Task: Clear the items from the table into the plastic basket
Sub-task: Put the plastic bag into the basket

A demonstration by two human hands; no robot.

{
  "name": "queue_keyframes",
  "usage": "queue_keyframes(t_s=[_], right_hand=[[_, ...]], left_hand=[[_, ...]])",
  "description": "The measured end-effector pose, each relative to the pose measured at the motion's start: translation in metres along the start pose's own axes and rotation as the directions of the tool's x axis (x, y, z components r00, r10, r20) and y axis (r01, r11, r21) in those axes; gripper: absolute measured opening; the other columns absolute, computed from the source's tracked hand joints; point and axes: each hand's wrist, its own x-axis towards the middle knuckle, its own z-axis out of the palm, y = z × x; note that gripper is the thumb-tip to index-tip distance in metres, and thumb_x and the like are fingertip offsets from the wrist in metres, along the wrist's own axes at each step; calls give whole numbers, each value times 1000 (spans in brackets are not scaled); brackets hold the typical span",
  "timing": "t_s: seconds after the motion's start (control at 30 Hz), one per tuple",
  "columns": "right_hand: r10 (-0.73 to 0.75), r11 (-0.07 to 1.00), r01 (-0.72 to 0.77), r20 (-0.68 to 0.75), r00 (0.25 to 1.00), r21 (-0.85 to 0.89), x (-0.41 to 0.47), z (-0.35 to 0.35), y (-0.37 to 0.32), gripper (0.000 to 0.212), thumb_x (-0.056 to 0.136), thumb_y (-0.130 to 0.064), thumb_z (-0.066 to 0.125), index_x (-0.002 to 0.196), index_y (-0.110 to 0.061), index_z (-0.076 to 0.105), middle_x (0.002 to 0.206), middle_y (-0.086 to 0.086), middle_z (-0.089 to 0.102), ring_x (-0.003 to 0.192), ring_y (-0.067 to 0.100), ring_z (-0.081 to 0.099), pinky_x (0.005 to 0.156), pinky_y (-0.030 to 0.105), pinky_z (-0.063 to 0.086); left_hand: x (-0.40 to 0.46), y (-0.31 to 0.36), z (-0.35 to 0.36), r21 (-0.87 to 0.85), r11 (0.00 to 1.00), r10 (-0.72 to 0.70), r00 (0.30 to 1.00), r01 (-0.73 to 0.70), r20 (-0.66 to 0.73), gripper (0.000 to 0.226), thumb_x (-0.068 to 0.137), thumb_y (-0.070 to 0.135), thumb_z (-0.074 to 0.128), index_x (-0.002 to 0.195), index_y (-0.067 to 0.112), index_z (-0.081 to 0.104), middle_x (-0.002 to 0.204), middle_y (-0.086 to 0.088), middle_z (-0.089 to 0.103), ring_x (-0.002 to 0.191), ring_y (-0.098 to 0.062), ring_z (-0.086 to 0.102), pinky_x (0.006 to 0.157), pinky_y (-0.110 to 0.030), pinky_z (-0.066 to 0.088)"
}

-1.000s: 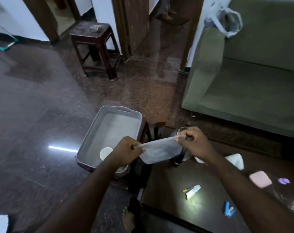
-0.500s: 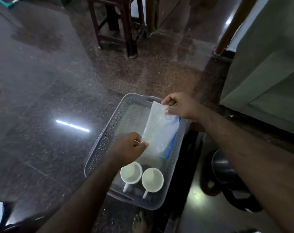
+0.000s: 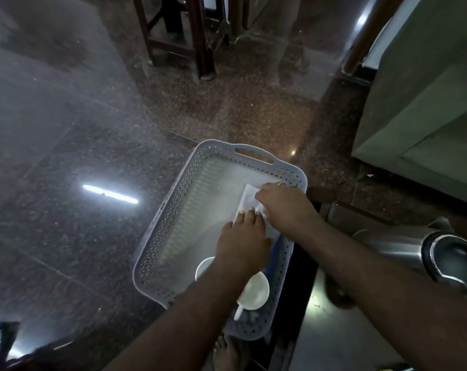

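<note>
A grey perforated plastic basket (image 3: 173, 218) sits on the dark floor beside the table. Both hands reach down into it. My left hand (image 3: 243, 242) lies flat on a white plastic packet (image 3: 249, 196) on the basket's right side, fingers pressing it down. My right hand (image 3: 283, 204) holds the packet's far end against the basket floor. A blue edge (image 3: 274, 253) shows under the packet. Two white cups (image 3: 253, 290) stand in the basket's near end, one mostly hidden by my left forearm.
A steel jug (image 3: 419, 250) lies on its side on the dark table (image 3: 334, 330) at the right. A green sofa (image 3: 427, 103) stands at the far right, a wooden stool (image 3: 197, 36) at the top. A bare foot (image 3: 224, 352) shows below the basket.
Both hands have lowered the white packet from above the table edge into the basket, and it now lies flat on the right side. The view has tilted further down.
</note>
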Motion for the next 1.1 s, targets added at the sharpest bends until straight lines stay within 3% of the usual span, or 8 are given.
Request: queue_keyframes(t_s=[0.17,0.27,0.4,0.57,0.67,0.83,0.97,1.1], right_hand=[[23,999,-20,115,993,-25,-9,-2,-5,27,94,-26,58,120,-21,57,126,5,53,116,28,54,90,45,48],[51,998,-47,-94,994,41,-43,-21,-7,25,88,-24,65,111,-21,58,112,5,62,104,28,61,78,42,50],[190,978,-138,-382,905,159,-129,-54,-3,42,77,-23,73,117,-16,61,105,6,69,95,30,67,66,38,54],[356,933,-288,-432,828,218,-257,-83,12,62,91,-31,50,147,-5,41,152,16,43,145,33,35,112,46,36],[454,891,-388,-430,780,238,-339,-91,20,74,87,-39,36,153,-5,29,161,15,26,151,32,17,120,48,22],[597,801,-525,-430,677,287,-465,-78,35,81,92,-49,46,154,-3,23,164,15,16,152,31,10,122,48,15],[724,688,-641,-366,584,340,-549,-57,42,83,89,-46,51,155,-5,20,165,14,11,153,30,7,122,48,12],[829,556,-759,-295,476,339,-610,-36,45,85,90,-46,47,156,-6,13,166,13,5,153,30,2,122,48,9]], left_hand=[[3,16,-1,139,988,-89,990,73,109,75,100,45,42,157,8,10,166,-13,12,153,-31,10,120,-50,18],[-13,34,-31,153,986,-74,996,66,50,58,99,35,43,151,11,30,159,-11,32,149,-31,24,118,-53,19],[-62,74,-85,142,990,36,980,-8,-194,22,96,31,47,109,17,58,112,-6,65,101,-34,66,81,-38,45],[-139,154,-113,82,993,106,967,-90,-230,20,96,35,52,103,19,63,109,-5,70,95,-26,66,75,-35,44],[-181,203,-114,50,983,184,939,-177,-291,30,94,38,53,113,18,64,122,-3,66,118,-24,58,99,-39,48],[-248,285,-97,139,930,365,818,-339,-445,60,90,41,56,140,9,50,156,-11,40,149,-33,24,114,-47,30],[-278,339,-78,256,883,469,781,-394,-413,88,85,50,58,154,6,24,166,-18,7,153,-36,1,120,-52,15],[-283,371,-62,335,821,566,734,-462,-375,100,82,54,59,156,2,15,165,-22,0,153,-38,0,122,-52,13]])
